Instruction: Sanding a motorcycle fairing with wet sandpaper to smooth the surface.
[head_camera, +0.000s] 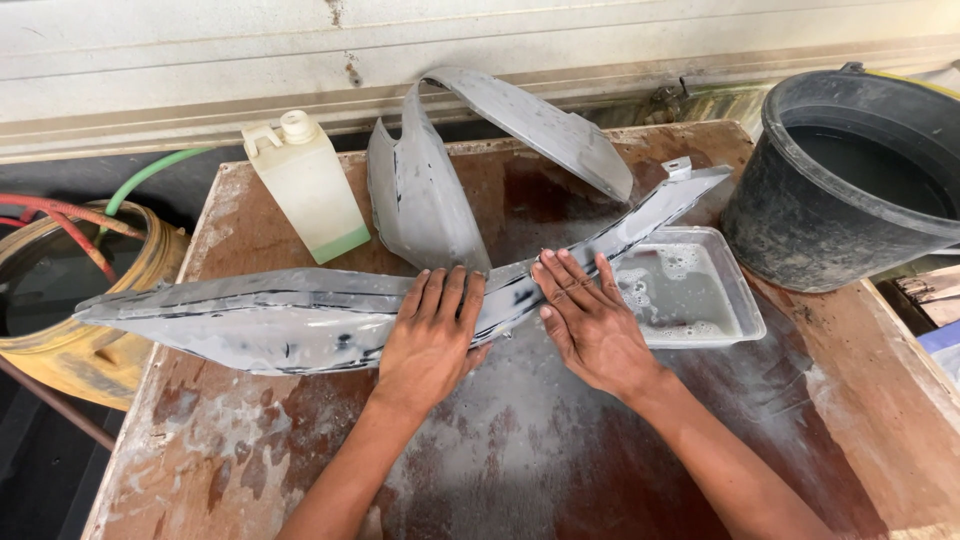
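Note:
A long grey body panel (250, 320), curved and streaked with dark marks, lies across a wet brown table (560, 450). My left hand (432, 335) lies flat on the panel's middle, fingers together. My right hand (590, 320) presses flat beside it on the panel's narrower right part, fingers slightly spread. The panel's right end (680, 195) reaches over a clear plastic tray (745, 310) of soapy water. Neither hand grips anything.
A second grey curved panel (430, 200) stands behind the hands. A pale plastic jug (305, 185) sits at the back left. A black bucket (850, 180) of water stands at the right, a yellow drum (90, 350) with hoses at the left.

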